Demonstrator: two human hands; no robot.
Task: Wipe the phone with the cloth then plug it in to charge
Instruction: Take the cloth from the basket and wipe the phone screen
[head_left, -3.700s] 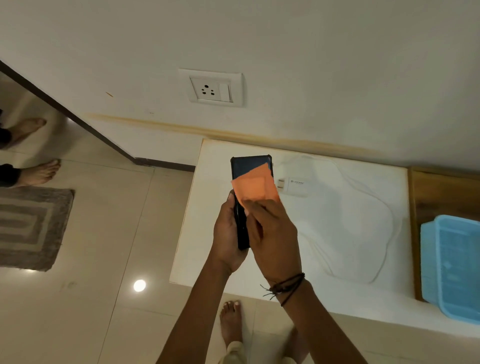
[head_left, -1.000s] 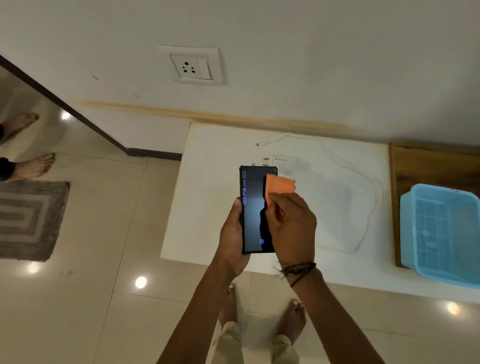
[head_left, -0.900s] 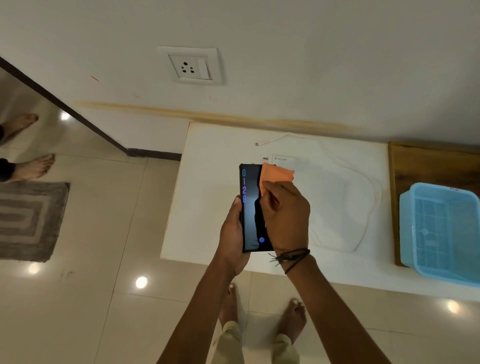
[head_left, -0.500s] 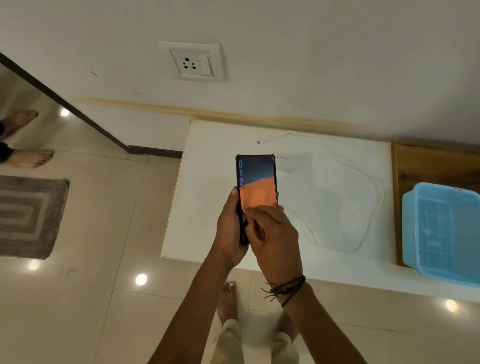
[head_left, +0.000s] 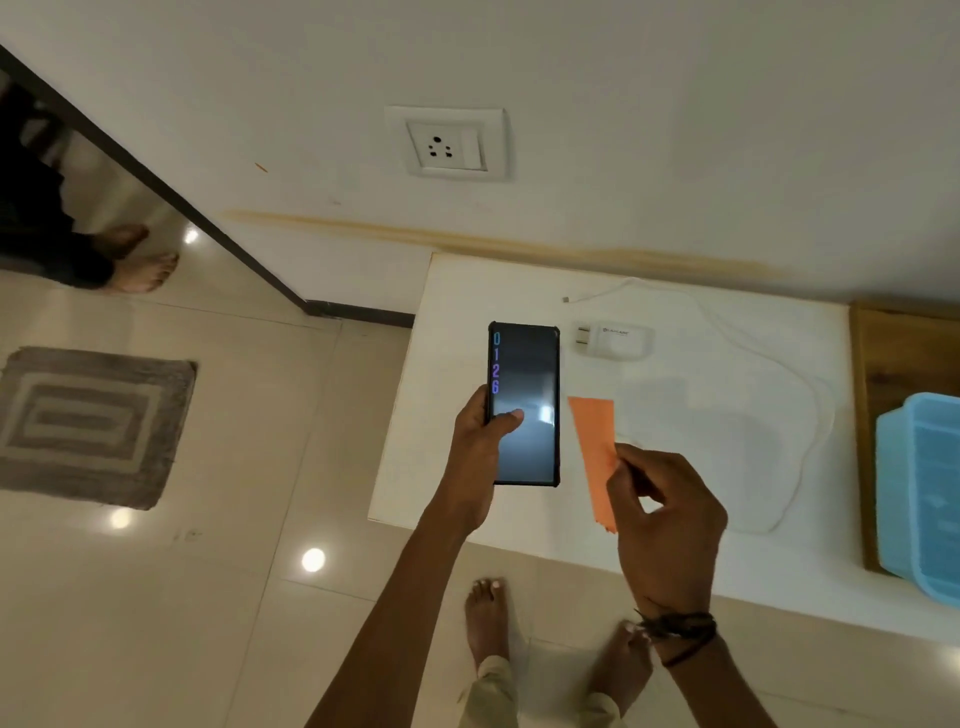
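Half a second ago the cloth (head_left: 593, 457) lay on the screen; now it has come off and hangs just right of the phone (head_left: 524, 404), apart from it. The right hand (head_left: 662, 525) pinches the cloth's edge between closed fingertips. The left hand (head_left: 480, 452) grips the phone, thumb across the glass. The phone is above the white table (head_left: 675, 561), its long axis pointing toward the wall socket (head_left: 448, 144). Right of the phone lie the charger (head_left: 613, 340) and cable (head_left: 810, 415); the blue basket (head_left: 919, 493) interior is unclear.
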